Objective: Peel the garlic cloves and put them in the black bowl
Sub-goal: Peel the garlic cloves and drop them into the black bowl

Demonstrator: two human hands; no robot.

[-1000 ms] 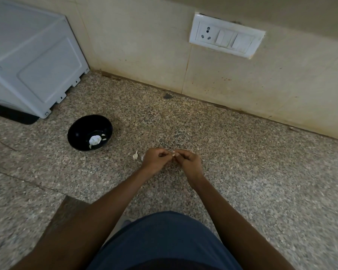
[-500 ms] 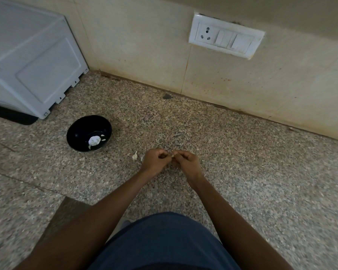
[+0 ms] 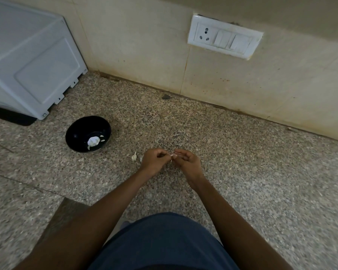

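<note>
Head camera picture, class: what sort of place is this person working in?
Probably a home kitchen counter: a speckled granite worktop meets a tiled wall bearing a socket and switch plate, a white appliance stands at the left, and a black bowl holds garlic.

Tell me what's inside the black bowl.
The black bowl holds a white garlic piece near its bottom, with a few small pale bits beside it. Whether those bits are peeled cloves or skin is too small to tell. The near wall hides part of the floor.

White appliance [image 3: 31, 61], wall socket plate [image 3: 224, 38]
</note>
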